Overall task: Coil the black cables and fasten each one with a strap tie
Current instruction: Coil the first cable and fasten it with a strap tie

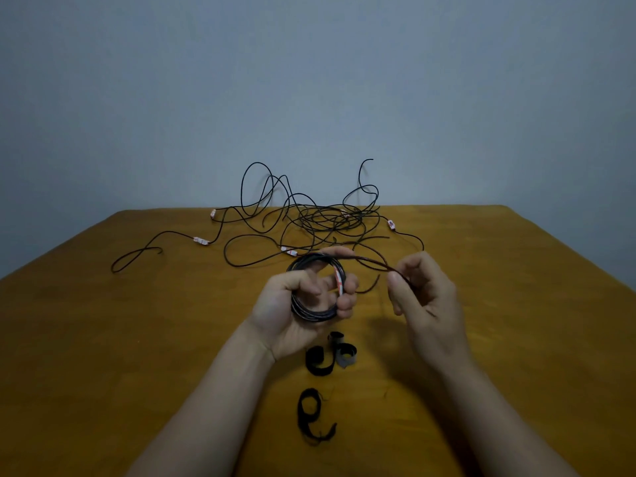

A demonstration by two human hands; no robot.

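Note:
My left hand point(292, 306) grips a coil of black cable point(311, 313) of several turns, with a white label on its right side, above the table's middle. A loose strand runs from the coil's top to my right hand point(425, 294), which pinches that cable strand point(371, 262) between thumb and fingers. Behind the hands lies a tangle of loose black cables point(309, 218) with white tags. Two curled black strap ties point(330, 356) lie just below my left hand. A third strap tie point(311, 416) lies nearer the front edge.
The wooden table point(137, 339) ends at a grey wall behind the tangle. One cable end loops out to the far left point(137, 258). A tagged cable end point(391, 224) lies at the right of the tangle.

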